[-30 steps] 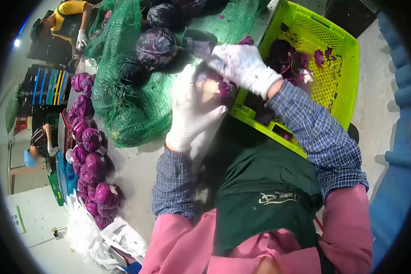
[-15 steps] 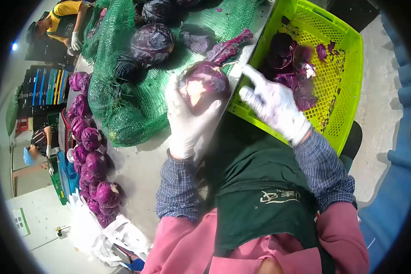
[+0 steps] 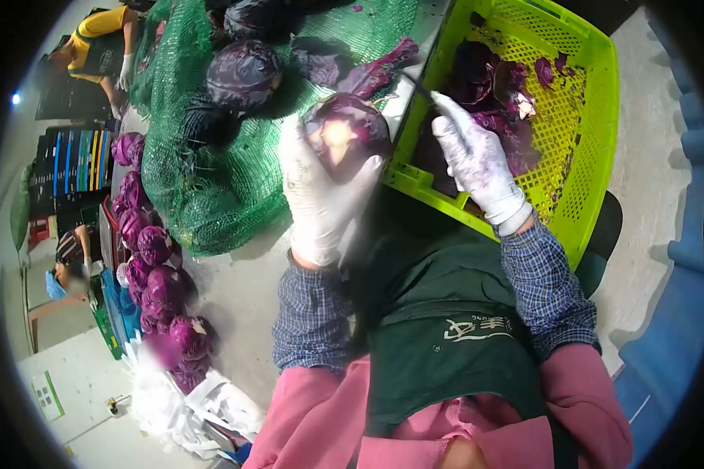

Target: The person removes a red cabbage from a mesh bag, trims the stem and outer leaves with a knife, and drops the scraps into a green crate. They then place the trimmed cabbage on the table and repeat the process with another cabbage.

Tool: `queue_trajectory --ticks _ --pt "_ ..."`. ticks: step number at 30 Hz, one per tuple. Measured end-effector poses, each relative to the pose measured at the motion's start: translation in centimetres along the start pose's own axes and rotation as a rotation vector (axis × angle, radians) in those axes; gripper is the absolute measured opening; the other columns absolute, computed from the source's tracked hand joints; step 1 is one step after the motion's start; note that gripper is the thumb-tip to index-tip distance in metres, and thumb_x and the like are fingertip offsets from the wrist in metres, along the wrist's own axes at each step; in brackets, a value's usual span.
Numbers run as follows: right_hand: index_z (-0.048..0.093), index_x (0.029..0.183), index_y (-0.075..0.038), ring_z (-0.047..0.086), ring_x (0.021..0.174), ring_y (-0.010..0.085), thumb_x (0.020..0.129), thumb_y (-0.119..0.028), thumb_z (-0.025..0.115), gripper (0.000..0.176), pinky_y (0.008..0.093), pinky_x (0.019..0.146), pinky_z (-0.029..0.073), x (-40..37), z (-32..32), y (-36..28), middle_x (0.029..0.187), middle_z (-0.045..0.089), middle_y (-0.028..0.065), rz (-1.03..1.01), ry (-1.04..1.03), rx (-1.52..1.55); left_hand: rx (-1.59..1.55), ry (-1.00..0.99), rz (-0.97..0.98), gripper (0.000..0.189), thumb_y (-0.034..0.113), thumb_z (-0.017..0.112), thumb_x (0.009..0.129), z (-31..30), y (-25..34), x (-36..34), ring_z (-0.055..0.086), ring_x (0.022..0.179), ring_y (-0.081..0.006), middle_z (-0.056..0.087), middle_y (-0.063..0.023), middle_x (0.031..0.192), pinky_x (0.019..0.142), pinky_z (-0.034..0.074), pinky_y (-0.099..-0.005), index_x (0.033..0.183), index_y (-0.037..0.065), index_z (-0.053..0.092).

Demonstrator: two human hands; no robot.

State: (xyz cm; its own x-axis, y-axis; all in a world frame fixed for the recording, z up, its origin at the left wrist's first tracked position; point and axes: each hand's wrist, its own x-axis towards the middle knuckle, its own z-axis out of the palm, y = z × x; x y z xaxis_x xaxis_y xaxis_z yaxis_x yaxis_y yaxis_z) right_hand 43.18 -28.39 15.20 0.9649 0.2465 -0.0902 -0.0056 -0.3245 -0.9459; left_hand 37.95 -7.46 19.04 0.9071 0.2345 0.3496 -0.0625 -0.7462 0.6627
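Note:
My left hand (image 3: 317, 191), in a white glove, is closed around a red cabbage (image 3: 353, 129). The pale cut stem end of the cabbage faces up toward me. Just right of it, my gloved right hand (image 3: 477, 160) is closed, with the forefinger stretched forward along a thin dark knife (image 3: 418, 84); its handle is hidden in the palm. The knife is apart from the cabbage. Purple stains mark the right glove. A loose purple leaf (image 3: 379, 70) lies just beyond the held cabbage.
A lime-green crate (image 3: 594, 156) with cabbage leaves stands at my right. Green netting (image 3: 211, 207) lies on the table (image 3: 238, 297) under dark cabbages (image 3: 244, 74). Trimmed cabbages (image 3: 163, 289) line the left edge near white bags (image 3: 164, 399). Two people work at far left.
My right hand has drawn back from the cabbage, toward me and the crate. The cabbage has turned so its stem end faces up more. The view has shifted slightly.

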Motion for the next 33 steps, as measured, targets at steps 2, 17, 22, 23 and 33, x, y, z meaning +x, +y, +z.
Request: queue_trajectory --ticks 2,17,22,23,33 --pt "0.057 0.136 -0.009 0.072 0.084 0.0304 0.095 -0.050 0.063 0.059 0.0397 0.074 0.055 -0.1 0.3 -1.8 0.093 0.073 0.0152 -0.213 0.014 -0.154 0.006 -0.012 0.000 0.102 0.031 0.090 0.067 0.0 0.4 0.0 0.054 0.124 -0.0353 0.050 -0.0245 0.136 0.106 0.044 -0.0419 0.145 -0.004 0.034" --pt "0.064 0.096 -0.008 0.070 0.071 0.0324 0.087 -0.024 0.066 0.018 0.0412 0.065 0.056 2.2 4.7 -2.1 0.075 0.069 0.0141 -0.321 0.112 -0.109 0.043 -0.018 0.089 0.104 0.024 0.093 0.065 0.0 -0.3 -1.2 0.055 0.122 -0.0330 0.050 -0.0228 0.136 0.106 0.044 -0.0394 0.145 -0.006 0.033" --pt "0.063 0.093 -0.009 0.069 0.072 0.0377 0.087 -0.028 0.065 0.019 0.0463 0.065 0.055 2.7 4.2 5.2 0.075 0.069 0.0166 -0.277 0.196 -0.350 -0.251 0.014 -0.117 0.095 0.023 0.092 0.072 -0.7 -2.4 -0.4 0.053 0.125 -0.0251 0.051 -0.0207 0.137 0.107 0.044 -0.0361 0.142 -0.007 0.036" --pt "0.063 0.093 -0.010 0.069 0.074 0.0381 0.087 -0.029 0.066 0.020 0.0470 0.066 0.055 2.9 3.8 7.1 0.077 0.069 0.0170 -0.205 0.164 -0.372 -0.350 -0.001 -0.114 0.092 0.020 0.091 0.073 -1.1 -2.4 -0.4 0.053 0.124 -0.0245 0.052 -0.0194 0.136 0.108 0.044 -0.0355 0.142 -0.006 0.036" --pt "0.068 0.113 -0.009 0.059 0.057 0.0182 0.088 -0.054 0.070 0.051 0.0332 0.055 0.049 6.2 2.9 -3.4 0.071 0.063 0.0049 -0.103 -0.399 0.089 -0.505 -0.113 -0.024 0.099 0.016 0.091 0.067 -2.1 -2.3 -1.5 0.047 0.132 -0.0257 0.046 -0.0152 0.141 0.114 0.038 -0.0392 0.146 0.003 0.033"
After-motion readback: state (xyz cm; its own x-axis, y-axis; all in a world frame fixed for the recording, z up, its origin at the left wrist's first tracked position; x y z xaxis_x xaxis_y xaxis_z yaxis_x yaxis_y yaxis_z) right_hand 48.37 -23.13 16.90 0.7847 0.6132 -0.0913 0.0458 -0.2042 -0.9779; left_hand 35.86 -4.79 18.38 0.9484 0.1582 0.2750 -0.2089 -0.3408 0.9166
